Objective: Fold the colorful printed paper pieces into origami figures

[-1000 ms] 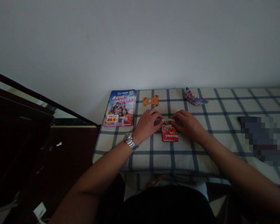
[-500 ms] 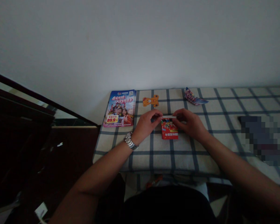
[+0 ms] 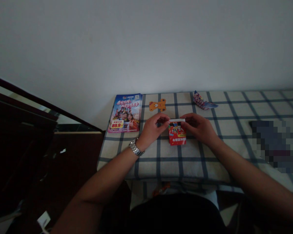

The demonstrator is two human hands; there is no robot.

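A small red printed paper (image 3: 177,136) lies on the checked tablecloth (image 3: 205,156) in front of me. Its far edge is folded up into a white strip. My left hand (image 3: 153,129), with a metal watch at the wrist, pinches the left end of that strip. My right hand (image 3: 199,127) pinches the right end. Both hands have their fingers closed on the paper's upper edge, and the lower part of the paper rests on the cloth.
A colourful flyer (image 3: 126,112) lies at the table's far left corner, with an orange bear cut-out (image 3: 158,105) beside it. A folded patterned paper shape (image 3: 202,101) sits at the back. A blurred dark patch (image 3: 274,143) covers the right side. Dark furniture (image 3: 39,152) stands left.
Both hands lifted from pressing flat on the paper's top edge to pinching its ends. The white strip and the paper's upper part have risen slightly off the cloth.
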